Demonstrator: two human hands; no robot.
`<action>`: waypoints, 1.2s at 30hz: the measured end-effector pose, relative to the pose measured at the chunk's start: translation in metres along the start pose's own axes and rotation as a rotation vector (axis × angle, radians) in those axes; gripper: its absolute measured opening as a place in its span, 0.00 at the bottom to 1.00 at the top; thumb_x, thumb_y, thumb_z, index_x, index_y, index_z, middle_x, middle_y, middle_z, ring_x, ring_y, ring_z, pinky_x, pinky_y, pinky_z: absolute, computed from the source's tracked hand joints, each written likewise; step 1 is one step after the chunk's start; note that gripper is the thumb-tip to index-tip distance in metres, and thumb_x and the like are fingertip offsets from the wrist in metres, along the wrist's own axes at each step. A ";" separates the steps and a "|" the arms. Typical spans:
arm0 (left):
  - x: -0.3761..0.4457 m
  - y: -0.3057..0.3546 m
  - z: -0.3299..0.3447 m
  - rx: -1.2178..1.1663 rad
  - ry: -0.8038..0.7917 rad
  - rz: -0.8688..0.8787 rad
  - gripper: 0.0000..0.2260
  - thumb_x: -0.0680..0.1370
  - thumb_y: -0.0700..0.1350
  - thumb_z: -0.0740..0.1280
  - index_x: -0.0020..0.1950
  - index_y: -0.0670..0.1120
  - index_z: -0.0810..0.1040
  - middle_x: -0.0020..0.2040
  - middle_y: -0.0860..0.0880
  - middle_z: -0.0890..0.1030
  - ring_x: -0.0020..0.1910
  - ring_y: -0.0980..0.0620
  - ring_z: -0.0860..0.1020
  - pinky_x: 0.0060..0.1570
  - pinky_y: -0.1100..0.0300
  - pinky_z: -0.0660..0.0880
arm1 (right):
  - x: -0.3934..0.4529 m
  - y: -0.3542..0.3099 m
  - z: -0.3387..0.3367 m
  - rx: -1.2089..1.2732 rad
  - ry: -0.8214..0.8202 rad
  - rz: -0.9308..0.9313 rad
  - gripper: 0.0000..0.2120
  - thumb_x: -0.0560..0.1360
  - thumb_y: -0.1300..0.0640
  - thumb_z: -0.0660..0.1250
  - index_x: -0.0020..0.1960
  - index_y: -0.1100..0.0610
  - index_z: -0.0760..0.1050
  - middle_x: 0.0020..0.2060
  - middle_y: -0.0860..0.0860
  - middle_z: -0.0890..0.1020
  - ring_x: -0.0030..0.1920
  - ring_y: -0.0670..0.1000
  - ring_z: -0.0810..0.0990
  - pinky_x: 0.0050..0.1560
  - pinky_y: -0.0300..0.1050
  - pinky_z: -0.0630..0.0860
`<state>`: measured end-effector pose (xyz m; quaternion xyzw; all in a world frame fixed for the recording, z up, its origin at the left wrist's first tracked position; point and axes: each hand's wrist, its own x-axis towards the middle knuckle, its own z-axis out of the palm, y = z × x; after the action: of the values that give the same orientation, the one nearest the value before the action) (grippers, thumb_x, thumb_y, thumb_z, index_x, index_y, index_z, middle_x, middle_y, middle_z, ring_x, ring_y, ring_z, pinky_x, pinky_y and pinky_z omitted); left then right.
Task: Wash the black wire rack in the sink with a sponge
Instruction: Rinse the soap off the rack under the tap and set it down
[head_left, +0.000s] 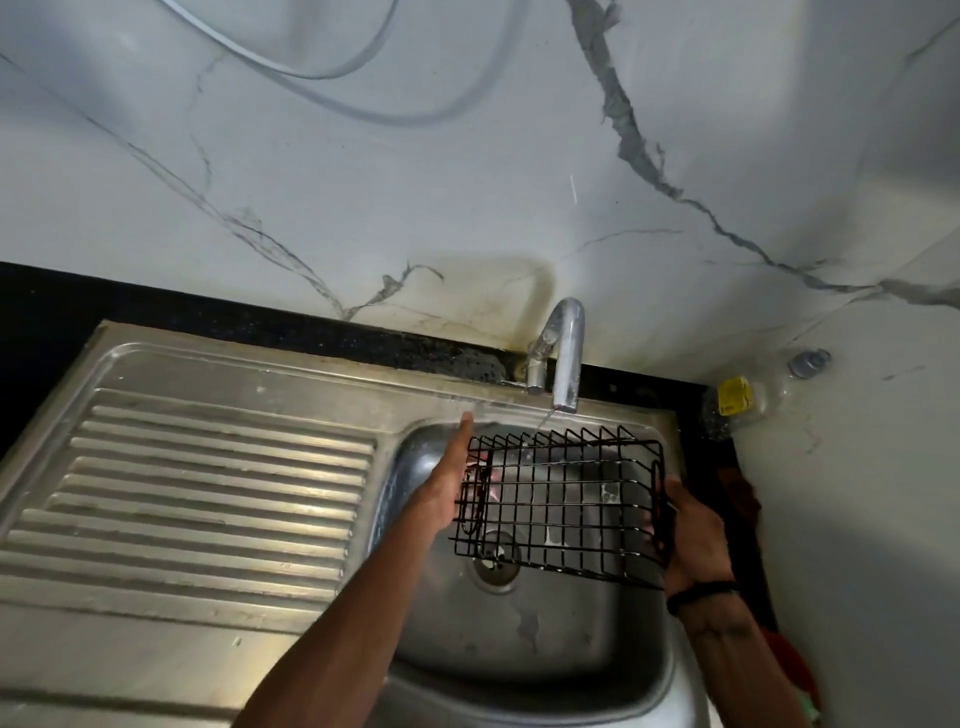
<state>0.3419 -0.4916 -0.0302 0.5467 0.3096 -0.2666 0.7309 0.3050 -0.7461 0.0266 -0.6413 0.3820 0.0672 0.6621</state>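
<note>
The black wire rack (563, 499) is held level over the steel sink basin (519, 649), just under the tap (566, 353). A thin stream of water falls from the spout onto the rack's far edge. My left hand (447, 488) is against the rack's left end, its forefinger stretched toward the sink rim and the other fingers showing through the wires. My right hand (696, 530), with a dark band on the wrist, grips the rack's right end. No sponge is in view.
The ribbed draining board (208, 493) lies left of the basin. The drain (496, 569) sits below the rack. A clear plastic bottle with a yellow label (737, 400) lies in the right corner, and a dark red cloth (743, 499) is on the black counter there. A marble wall rises behind.
</note>
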 end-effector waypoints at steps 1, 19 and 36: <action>-0.003 0.002 -0.007 -0.031 0.020 -0.012 0.39 0.78 0.73 0.58 0.83 0.53 0.59 0.85 0.42 0.53 0.83 0.40 0.54 0.79 0.36 0.50 | 0.008 0.001 0.007 -0.035 -0.015 0.003 0.16 0.83 0.48 0.60 0.44 0.56 0.79 0.29 0.52 0.75 0.20 0.46 0.69 0.19 0.35 0.64; -0.057 -0.061 -0.100 -0.471 -0.067 0.008 0.34 0.76 0.68 0.67 0.69 0.42 0.77 0.64 0.36 0.83 0.64 0.34 0.81 0.70 0.29 0.68 | 0.060 -0.046 0.108 -0.347 -0.539 0.090 0.19 0.84 0.47 0.59 0.42 0.59 0.77 0.24 0.49 0.76 0.16 0.43 0.67 0.15 0.34 0.63; -0.039 0.022 -0.002 0.130 0.125 0.338 0.30 0.75 0.72 0.67 0.48 0.44 0.83 0.40 0.52 0.80 0.37 0.56 0.75 0.43 0.63 0.79 | 0.041 -0.073 0.151 -1.236 -0.942 -0.307 0.20 0.80 0.36 0.61 0.41 0.50 0.76 0.28 0.45 0.71 0.26 0.45 0.66 0.32 0.45 0.74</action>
<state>0.3316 -0.4817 0.0126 0.6524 0.2403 -0.1252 0.7078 0.4394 -0.6386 0.0437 -0.8423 -0.1376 0.4397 0.2797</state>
